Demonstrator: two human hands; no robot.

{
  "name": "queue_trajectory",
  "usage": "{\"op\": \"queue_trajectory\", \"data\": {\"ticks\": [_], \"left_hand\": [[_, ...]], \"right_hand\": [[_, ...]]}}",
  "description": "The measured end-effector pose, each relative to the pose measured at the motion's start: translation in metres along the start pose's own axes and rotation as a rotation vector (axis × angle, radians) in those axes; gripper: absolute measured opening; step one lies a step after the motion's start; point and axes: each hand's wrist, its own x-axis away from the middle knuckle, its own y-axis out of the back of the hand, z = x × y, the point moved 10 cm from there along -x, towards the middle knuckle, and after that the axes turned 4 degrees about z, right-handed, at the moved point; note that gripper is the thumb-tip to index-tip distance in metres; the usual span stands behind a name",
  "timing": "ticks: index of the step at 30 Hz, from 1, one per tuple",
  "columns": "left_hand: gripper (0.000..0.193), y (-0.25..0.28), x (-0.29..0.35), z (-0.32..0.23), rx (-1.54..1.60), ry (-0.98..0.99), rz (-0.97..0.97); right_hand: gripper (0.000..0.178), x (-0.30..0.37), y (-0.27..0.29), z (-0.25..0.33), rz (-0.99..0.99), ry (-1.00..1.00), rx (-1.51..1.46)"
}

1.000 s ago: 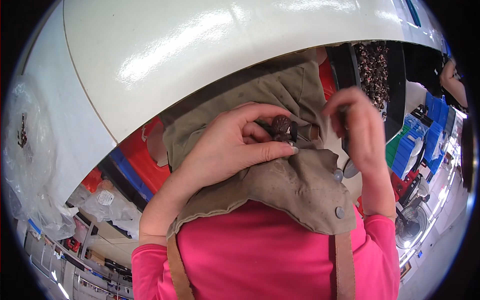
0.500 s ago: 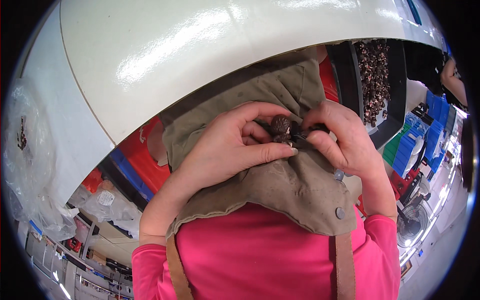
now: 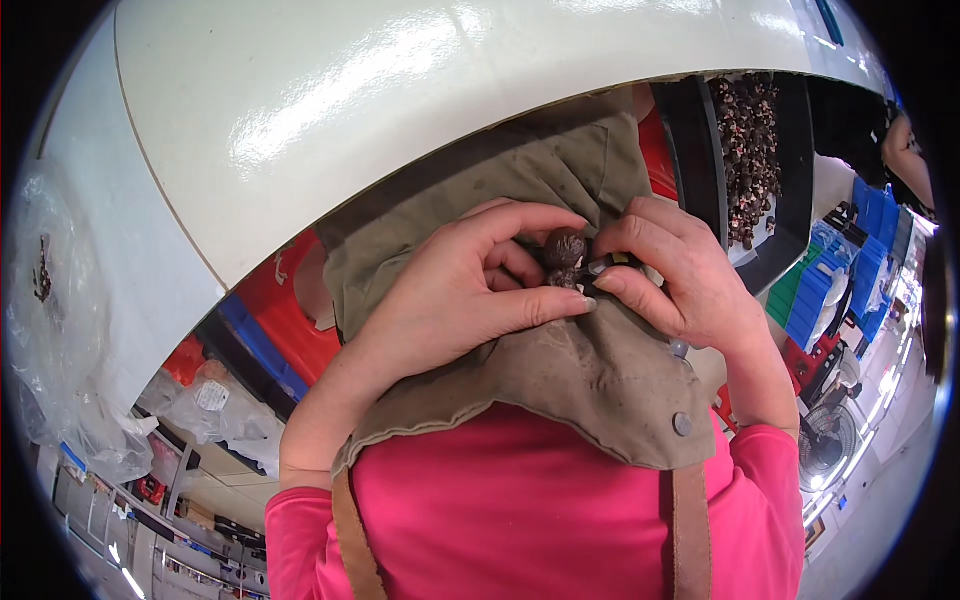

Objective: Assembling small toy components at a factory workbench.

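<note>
Change: the right hand has closed in on the brown piece since a second ago, when it was lifted off to the side; the left hand has kept its place.
Piece: small, dark brown, knobbly, held between both hands over the apron.
Left hand: fingers curled round the piece, thumb pressed under it.
Right hand: pinching a small dark tool against the piece; what the tool is cannot be told.
Apron: olive cloth, snap buttons, brown straps over a pink shirt.
Tray: black, holding many like brown pieces, beyond the right hand.
Blocking: a white curved panel covers the upper view.
</note>
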Motion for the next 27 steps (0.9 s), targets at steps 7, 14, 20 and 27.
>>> {"op": "queue_trajectory", "data": {"ticks": [7,14,20,27], "left_hand": [[0.056,-0.001,-0.002,-0.003,-0.047,-0.047,-0.006],[0.048,0.003,-0.003,-0.004,-0.005,-0.102,-0.022],[0.051,0.004,-0.001,-0.001,0.045,-0.013,-0.025],[0.052,0.002,0.001,-0.002,0.042,-0.018,-0.038]], "right_hand": [[0.02,0.0,0.0,-0.001,0.0,0.008,0.019],[0.02,-0.001,0.004,-0.001,-0.046,-0.066,0.047],[0.022,0.0,0.001,-0.002,-0.105,-0.07,-0.004],[0.024,0.006,0.008,-0.01,-0.173,-0.082,-0.175]]}}
